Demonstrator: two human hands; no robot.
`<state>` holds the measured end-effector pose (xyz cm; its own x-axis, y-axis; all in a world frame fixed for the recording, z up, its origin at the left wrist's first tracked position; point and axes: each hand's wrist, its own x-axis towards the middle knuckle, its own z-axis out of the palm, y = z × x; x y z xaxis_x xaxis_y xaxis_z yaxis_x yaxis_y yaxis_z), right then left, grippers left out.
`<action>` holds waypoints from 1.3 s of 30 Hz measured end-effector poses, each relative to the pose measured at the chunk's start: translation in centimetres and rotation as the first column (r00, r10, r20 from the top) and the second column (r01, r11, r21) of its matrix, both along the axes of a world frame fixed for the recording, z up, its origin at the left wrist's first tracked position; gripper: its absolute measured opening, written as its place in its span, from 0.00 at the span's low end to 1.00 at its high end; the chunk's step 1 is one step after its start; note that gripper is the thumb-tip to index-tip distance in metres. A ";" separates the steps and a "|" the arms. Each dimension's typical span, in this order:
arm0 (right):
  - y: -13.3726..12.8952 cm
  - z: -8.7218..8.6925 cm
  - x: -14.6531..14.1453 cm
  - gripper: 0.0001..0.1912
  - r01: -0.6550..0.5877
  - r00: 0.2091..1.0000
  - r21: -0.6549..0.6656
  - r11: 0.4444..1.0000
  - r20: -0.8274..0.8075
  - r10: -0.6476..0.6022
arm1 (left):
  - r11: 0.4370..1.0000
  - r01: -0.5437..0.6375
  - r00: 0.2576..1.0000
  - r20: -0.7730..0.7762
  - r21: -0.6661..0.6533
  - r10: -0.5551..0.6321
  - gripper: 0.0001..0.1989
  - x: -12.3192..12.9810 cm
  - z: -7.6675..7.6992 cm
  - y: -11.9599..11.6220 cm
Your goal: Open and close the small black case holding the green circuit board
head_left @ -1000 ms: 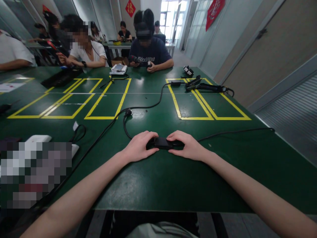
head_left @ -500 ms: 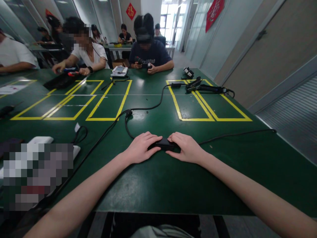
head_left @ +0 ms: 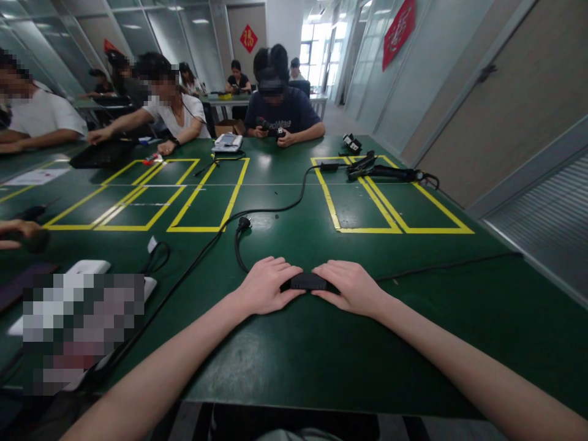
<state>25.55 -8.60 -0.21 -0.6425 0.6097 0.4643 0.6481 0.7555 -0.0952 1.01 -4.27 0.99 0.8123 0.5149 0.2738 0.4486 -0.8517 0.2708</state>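
Note:
A black power adapter [head_left: 309, 282] sits low over the green table between my two hands. My left hand [head_left: 270, 285] is closed on its left end, thumb along the near side and fingers on top. Its right end is gripped the same way by my right hand [head_left: 351, 286]. From under my left hand a short black cord runs up to a plug [head_left: 244, 224] lying on the table. Another black cord [head_left: 441, 267] leads away to the right from behind my right hand. The adapter's two ends are hidden by my fingers.
Yellow tape rectangles mark the green table [head_left: 257, 367]. A long black cable [head_left: 202, 248] crosses it, left of my hands. White devices, partly blurred out, lie at the left. Black clamp-like gear [head_left: 386, 174] lies at the far right. Co-workers sit opposite; another person's hand [head_left: 21, 231] is at the left edge.
My view has tilted up slightly. Both hands still grip the adapter, whose near side shows more now. Another person's hand has come in at the left edge, and a co-worker's arm has reached out.

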 end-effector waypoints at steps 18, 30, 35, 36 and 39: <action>0.0 0.9 -0.1 0.15 -0.181 0.836 -0.714 0.677 -0.474 -0.277 | 0.941 0.089 0.994 0.031 0.326 -0.105 0.20 0.5 -1.1 0.1; -0.8 0.4 -0.6 0.08 0.067 0.946 -0.461 0.885 -0.253 -0.203 | 0.984 -0.113 0.988 0.086 -0.141 0.125 0.19 0.8 -0.6 -0.3; -0.8 0.3 -0.6 0.09 0.059 0.948 -0.446 0.893 -0.254 -0.190 | 0.986 -0.105 0.989 0.091 -0.128 0.117 0.18 0.9 -0.3 -0.7; -0.8 0.3 -0.6 0.09 0.064 0.943 -0.447 0.892 -0.266 -0.201 | 0.987 -0.101 0.990 0.087 -0.128 0.113 0.18 0.9 -0.1 -0.8; -0.9 0.3 -0.6 0.09 0.093 0.935 -0.444 0.891 -0.267 -0.231 | 0.986 -0.090 0.995 0.029 -0.138 0.095 0.19 0.8 0.3 -1.0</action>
<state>24.93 -9.53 0.10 -0.3858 0.8732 0.2978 0.6443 0.4861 -0.5904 1.84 -5.27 1.27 0.7505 0.6217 0.2242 0.5116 -0.7612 0.3986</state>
